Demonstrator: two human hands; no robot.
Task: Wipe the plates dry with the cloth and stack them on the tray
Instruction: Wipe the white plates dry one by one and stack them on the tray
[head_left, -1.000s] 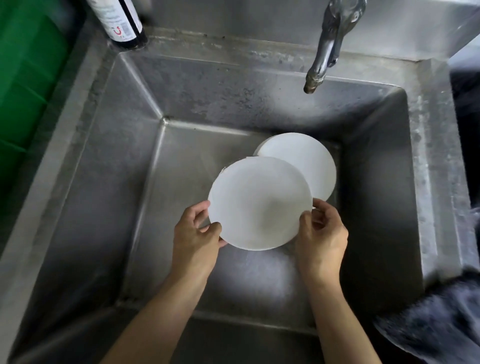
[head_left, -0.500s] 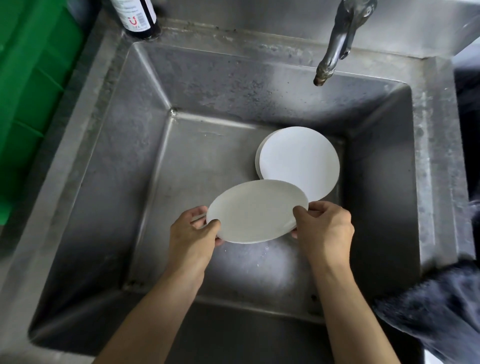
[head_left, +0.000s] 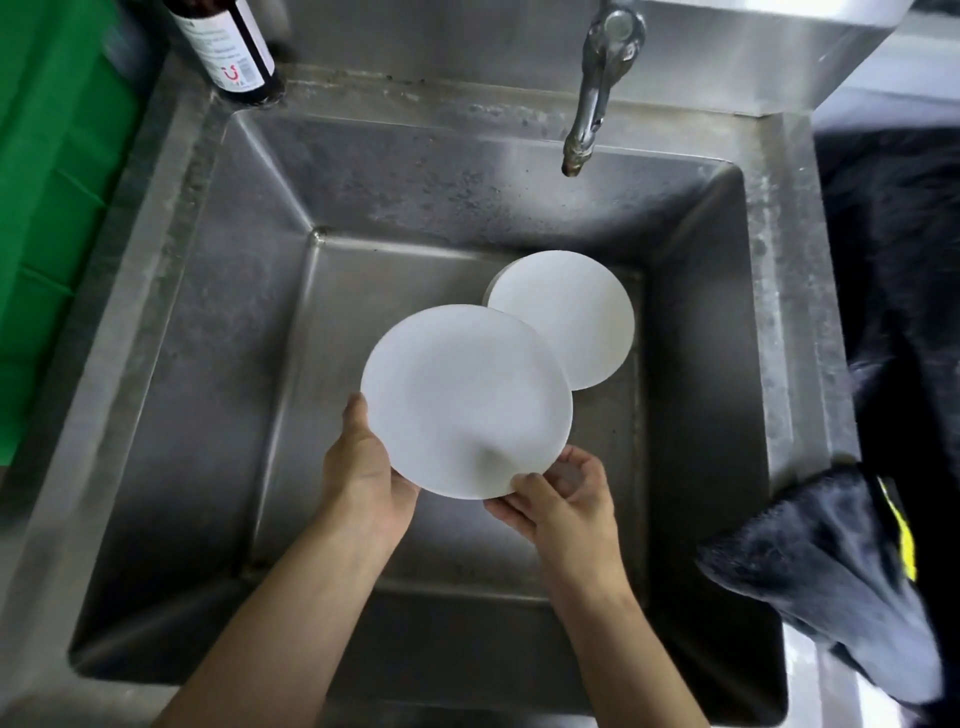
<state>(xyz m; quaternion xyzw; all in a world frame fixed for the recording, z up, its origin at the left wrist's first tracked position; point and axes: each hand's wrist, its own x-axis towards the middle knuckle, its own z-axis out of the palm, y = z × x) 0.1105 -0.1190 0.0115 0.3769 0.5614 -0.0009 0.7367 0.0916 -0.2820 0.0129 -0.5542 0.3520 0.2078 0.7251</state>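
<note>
Over the middle of a deep steel sink (head_left: 171, 395), both hands hold one white plate (head_left: 462, 400) up off the basin floor. The left hand (head_left: 363, 467) grips the plate's lower left rim, its fingers hidden beneath and the thumb lying along the edge. The right hand (head_left: 561, 499) pinches the lower right rim — thumb on top, fingers curled underneath. The plate faces up toward the camera, tilted slightly, and its far edge overlaps the view of a stack of white plates (head_left: 576, 317) that sits on the basin floor toward the back right corner; how many are in that stack I cannot tell, though at least one more rim shows at its left edge.

A tap (head_left: 597, 83) reaches out from the back wall, its spout above the rear of the basin, no water running. A dark bottle (head_left: 228, 47) with a white label stands on the back left corner of the rim. A dark cloth (head_left: 821, 566) — grey, fuzzy, with a yellow tag — lies draped on the surface at the sink's right edge, well apart from either hand. A green bin (head_left: 52, 182) fills the left margin.
</note>
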